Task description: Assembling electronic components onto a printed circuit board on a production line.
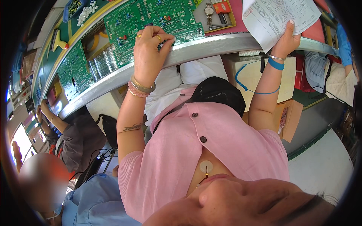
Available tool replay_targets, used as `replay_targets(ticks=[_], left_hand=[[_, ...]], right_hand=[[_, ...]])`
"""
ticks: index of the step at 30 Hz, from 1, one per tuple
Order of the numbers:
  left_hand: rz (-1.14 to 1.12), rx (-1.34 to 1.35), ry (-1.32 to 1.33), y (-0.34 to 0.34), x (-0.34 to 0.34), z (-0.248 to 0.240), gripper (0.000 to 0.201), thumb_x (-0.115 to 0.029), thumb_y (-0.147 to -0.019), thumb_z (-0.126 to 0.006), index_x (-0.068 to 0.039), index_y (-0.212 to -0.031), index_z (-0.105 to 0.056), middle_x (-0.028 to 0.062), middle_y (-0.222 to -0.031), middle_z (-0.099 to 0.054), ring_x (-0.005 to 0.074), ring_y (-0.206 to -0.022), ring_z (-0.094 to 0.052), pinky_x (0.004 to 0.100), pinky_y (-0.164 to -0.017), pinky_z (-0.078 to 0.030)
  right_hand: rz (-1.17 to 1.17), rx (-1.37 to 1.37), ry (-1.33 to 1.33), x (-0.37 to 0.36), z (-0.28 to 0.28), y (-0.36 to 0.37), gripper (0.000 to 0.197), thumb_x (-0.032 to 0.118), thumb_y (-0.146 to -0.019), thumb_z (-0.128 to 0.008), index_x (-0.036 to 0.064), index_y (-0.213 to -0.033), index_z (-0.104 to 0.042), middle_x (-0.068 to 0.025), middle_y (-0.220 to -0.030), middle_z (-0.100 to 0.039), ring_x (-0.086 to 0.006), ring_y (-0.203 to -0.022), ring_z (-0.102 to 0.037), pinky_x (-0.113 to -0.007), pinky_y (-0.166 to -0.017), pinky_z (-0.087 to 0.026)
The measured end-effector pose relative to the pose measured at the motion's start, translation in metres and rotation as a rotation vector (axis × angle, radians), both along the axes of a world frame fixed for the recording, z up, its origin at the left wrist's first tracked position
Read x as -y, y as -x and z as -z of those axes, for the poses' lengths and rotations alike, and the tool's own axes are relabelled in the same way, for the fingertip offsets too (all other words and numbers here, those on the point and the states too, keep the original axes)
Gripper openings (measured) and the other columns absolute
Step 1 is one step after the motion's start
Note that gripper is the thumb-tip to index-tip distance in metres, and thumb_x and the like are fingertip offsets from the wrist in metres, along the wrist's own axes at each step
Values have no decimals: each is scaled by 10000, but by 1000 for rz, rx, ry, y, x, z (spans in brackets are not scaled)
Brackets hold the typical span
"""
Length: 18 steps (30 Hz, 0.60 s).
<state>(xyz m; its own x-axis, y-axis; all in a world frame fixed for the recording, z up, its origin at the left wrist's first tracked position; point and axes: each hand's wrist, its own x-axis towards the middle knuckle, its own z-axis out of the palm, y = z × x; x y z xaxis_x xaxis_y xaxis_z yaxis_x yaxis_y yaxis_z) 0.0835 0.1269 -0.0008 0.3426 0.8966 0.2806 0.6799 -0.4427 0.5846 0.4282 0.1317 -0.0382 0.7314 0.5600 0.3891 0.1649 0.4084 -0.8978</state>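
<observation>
A green circuit board (pixel 124 39) with small coloured parts lies on the bench in front of me, partly hidden by my left hand (pixel 151 49). That hand is over its near edge, thumb and fingers drawn together in a pinch; what is between the tips is too small to make out. Off to the right, my right hand (pixel 287 42) grips a white paper sheet (pixel 279 19) printed with a diagram, thumb on top. The sheet hangs over the bench edge, tilted. A blue band with a cord circles my right wrist.
A metal rail (pixel 211 47) borders the bench. Beyond it, a shallow tray (pixel 230 26) holds a wristwatch (pixel 209 13) and small items. Another green board (pixel 73 71) lies left. Farther left are a yellow-handled tool (pixel 58 43), white parts (pixel 86 15) and a blue bin (pixel 69 12). Other people sit nearby.
</observation>
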Motion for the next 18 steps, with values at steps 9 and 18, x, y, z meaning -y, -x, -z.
replay_targets(ticks=[9,18], left_hand=[[3,-85,-10,-6,2,0,126,-95,-687,-693,-91,-813,-696,35,-852,-574,223,-821,-523,329,-729,-425],[31,-58,-41,-10,3,-4,90,-80,-676,-696,-62,-762,-678,52,-828,-542,255,-781,-492,351,-704,-414]], right_hand=[[11,27,41,2,1,0,273,113,-877,-559,-80,-1069,-566,-130,-1018,-618,-171,-858,-595,-279,-749,-500],[9,18,34,1,-8,3,276,138,-876,-565,-74,-1051,-577,-115,-1007,-620,-159,-841,-588,-269,-754,-479]])
